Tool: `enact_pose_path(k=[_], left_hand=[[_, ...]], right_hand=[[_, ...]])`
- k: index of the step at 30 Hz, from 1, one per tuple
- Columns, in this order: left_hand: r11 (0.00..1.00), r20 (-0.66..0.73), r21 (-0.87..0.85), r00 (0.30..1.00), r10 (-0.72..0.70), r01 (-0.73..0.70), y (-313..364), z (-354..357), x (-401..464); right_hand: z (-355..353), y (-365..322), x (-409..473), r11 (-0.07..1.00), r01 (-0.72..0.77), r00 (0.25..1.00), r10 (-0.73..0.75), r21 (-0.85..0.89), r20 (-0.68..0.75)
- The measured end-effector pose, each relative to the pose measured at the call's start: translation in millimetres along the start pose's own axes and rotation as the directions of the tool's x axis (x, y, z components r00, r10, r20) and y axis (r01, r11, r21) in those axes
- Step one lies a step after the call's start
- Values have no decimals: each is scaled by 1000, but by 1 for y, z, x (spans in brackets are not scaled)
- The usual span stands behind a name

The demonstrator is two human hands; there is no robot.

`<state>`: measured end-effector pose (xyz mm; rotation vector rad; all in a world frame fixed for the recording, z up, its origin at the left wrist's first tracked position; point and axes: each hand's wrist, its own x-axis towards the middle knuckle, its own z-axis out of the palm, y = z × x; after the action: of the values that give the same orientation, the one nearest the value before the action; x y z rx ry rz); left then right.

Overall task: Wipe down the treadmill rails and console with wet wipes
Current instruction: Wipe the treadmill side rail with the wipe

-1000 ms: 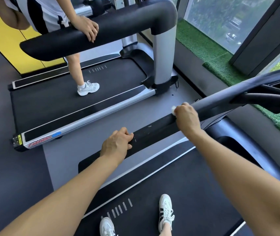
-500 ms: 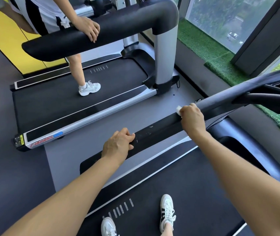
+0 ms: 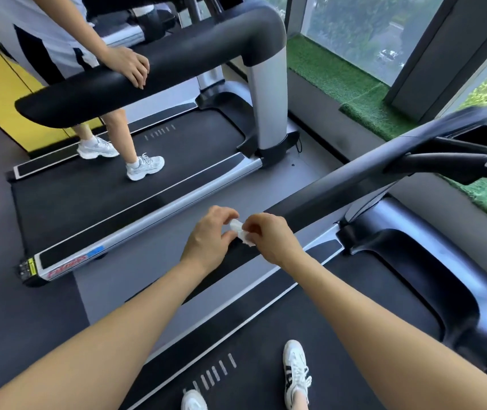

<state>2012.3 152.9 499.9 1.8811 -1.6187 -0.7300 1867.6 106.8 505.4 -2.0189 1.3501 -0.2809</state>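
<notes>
Both hands meet over the long black padded side rail [image 3: 319,202] of the near treadmill, with a small crumpled white wet wipe [image 3: 240,232] between them. The right hand [image 3: 271,238] has its fingers curled round the wipe and pinches it just above the rail, while the left hand [image 3: 209,236] holds its thumb and bent fingers narrowly spread, their tips at the wipe's left end. Whether the left fingertips actually grip the wipe or only touch it cannot be told, and the wipe sits at the rail's middle stretch.
</notes>
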Motion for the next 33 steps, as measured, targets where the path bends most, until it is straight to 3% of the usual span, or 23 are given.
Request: enact_pose_path(k=[4, 8, 12, 17, 25, 33], left_hand=[[997, 127, 59, 991, 33, -40, 7, 13, 10], [988, 109, 143, 993, 43, -59, 4, 17, 13], [998, 20, 51, 999, -37, 36, 29, 41, 43], [977, 62, -18, 975, -212, 213, 65, 66, 103], [987, 109, 67, 982, -153, 147, 40, 39, 55], [995, 131, 18, 986, -100, 98, 65, 69, 108]], right_hand=[[-21, 18, -1, 985, -43, 996, 55, 169, -69], [-47, 50, 0, 985, -100, 967, 130, 142, -220], [-54, 70, 1, 992, -112, 950, 126, 64, -285], [-57, 80, 2, 995, -95, 953, 102, 40, -285], [-51, 75, -1, 996, -71, 973, 82, 59, -215], [-51, 78, -6, 994, -96, 967, 105, 51, -232]])
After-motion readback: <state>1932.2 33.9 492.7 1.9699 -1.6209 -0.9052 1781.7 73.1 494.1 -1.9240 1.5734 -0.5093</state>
